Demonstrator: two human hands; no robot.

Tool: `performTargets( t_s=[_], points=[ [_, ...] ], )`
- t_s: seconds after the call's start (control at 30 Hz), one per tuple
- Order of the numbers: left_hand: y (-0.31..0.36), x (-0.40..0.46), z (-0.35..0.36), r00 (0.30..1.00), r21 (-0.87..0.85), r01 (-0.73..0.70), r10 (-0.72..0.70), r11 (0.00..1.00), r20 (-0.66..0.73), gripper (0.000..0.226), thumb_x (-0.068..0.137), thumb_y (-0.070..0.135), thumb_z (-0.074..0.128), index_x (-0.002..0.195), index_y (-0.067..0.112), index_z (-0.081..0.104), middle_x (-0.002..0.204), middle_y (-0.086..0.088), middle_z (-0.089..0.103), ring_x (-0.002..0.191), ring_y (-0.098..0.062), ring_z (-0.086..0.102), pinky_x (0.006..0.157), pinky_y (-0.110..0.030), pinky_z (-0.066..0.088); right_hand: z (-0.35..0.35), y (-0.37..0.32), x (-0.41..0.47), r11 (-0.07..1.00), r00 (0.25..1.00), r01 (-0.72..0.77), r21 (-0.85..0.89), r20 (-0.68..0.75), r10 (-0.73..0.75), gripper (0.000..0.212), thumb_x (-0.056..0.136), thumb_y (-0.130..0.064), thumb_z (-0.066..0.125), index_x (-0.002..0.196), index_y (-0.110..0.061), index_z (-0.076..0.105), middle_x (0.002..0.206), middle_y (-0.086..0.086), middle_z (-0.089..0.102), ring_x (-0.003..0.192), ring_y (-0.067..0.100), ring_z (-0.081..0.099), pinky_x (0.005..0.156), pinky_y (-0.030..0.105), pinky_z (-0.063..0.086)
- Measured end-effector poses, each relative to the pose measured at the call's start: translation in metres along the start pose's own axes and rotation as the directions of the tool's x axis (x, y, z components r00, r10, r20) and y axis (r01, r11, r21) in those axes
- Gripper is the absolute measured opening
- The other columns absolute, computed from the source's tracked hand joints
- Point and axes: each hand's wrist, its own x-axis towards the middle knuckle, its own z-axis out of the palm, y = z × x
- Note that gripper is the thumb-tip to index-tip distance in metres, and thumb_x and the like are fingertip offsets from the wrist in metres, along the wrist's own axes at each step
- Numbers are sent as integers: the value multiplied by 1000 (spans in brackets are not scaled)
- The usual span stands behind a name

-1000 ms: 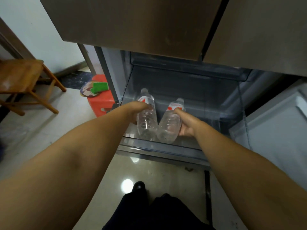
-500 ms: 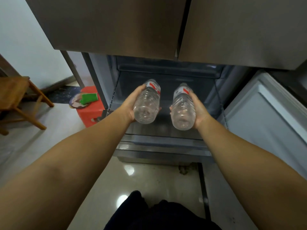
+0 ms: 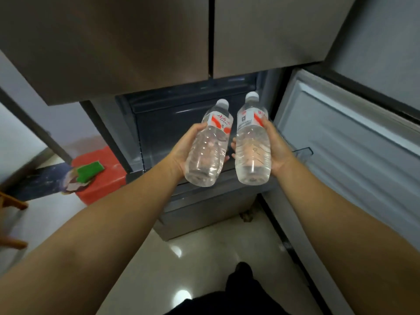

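Two hands each hold a clear water bottle in front of an open lower fridge compartment.

The left hand [image 3: 184, 153] curls its fingers round the left bottle [image 3: 208, 153], and the right hand [image 3: 278, 151] grips the right bottle [image 3: 252, 146]. Both bottles are in the air, just beside each other, with white caps pointing away and bases toward the camera, over the front edge of the dark compartment [image 3: 170, 123]. The closed upper doors [image 3: 136, 42] overhang close above the caps. The open lower door [image 3: 352, 142] stands to the right, its small clear door shelf [image 3: 303, 152] just beside the right hand. On the left, well apart, a red stool [image 3: 102, 183] carries a green sponge [image 3: 90, 170]. A glossy tiled floor [image 3: 204, 258] lies below.
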Motion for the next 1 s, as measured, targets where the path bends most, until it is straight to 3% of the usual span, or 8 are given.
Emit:
performTargets(
  t_s=[0.17, 0.27, 0.37, 0.57, 0.67, 0.77, 0.83, 1.0],
  points=[
    [-4, -18, 2, 968, 88, 133, -148, 987, 203, 60, 74, 51, 66, 116, 9, 60, 99, -10, 67, 87, -22, 67, 85, -41, 55, 6, 30, -34, 985, 988, 156, 79, -35, -153, 63, 79, -59, 64, 119, -11, 54, 87, 9, 64, 78, 23, 64, 90, 43, 50],
    [-19, -15, 3, 946, 230, 189, -240, 955, 218, 79, 50, 41, 90, 115, 7, 62, 95, -11, 69, 82, -24, 69, 75, -38, 58, -5, 50, -68, 970, 964, 225, 94, -163, -208, 54, 72, -53, 71, 102, -10, 57, 72, 7, 63, 60, 20, 64, 59, 33, 56],
    [-38, -10, 16, 900, 346, 277, -368, 896, 233, 69, 39, 36, 95, 96, 4, 74, 88, -12, 71, 75, -24, 70, 73, -35, 59, -18, 63, -106, 960, 915, 279, 29, -311, -257, 44, 76, -46, 68, 93, -7, 59, 69, 8, 59, 54, 19, 59, 55, 29, 54],
    [-108, -1, 73, 861, 684, 293, -495, 668, 114, 42, 80, 42, 64, 105, 9, 60, 84, -7, 64, 73, -20, 61, 69, -29, 55, -78, 101, -192, 873, 553, 188, -450, -686, -473, 45, 84, -41, 69, 118, -13, 61, 97, 8, 72, 80, 22, 71, 74, 35, 56],
    [-145, 6, 102, 849, 801, 146, -489, 580, 199, 22, 91, 25, 61, 105, 10, 56, 73, -6, 59, 56, -15, 57, 50, -23, 51, -100, 119, -235, 856, 417, 119, -503, -757, -503, 50, 79, -44, 74, 118, -15, 63, 102, 5, 73, 87, 19, 72, 78, 33, 57],
    [-188, 8, 135, 855, 890, -25, -452, 455, 255, 5, 91, 17, 63, 94, 14, 61, 77, -7, 64, 56, -15, 62, 54, -25, 55, -130, 135, -278, 867, 254, 39, -497, -834, -489, 65, 68, -59, 76, 117, -20, 61, 104, -1, 71, 90, 15, 70, 81, 34, 57],
    [-221, 13, 154, 864, 918, -84, -431, 387, 261, 10, 87, 21, 68, 94, 19, 62, 87, -8, 68, 68, -20, 66, 66, -32, 58, -152, 149, -308, 879, 149, -61, -472, -875, -460, 82, 56, -73, 72, 119, -23, 59, 104, -4, 70, 91, 16, 69, 84, 39, 57],
    [-314, 19, 198, 836, 945, -252, -446, 207, 320, 64, 66, 45, 78, 120, 20, 55, 107, -5, 69, 89, -22, 69, 80, -44, 59, -180, 190, -389, 931, -114, -99, -352, -925, -362, 70, 73, -58, 71, 126, -18, 50, 108, -2, 63, 99, 21, 63, 89, 38, 51]
  ],
)
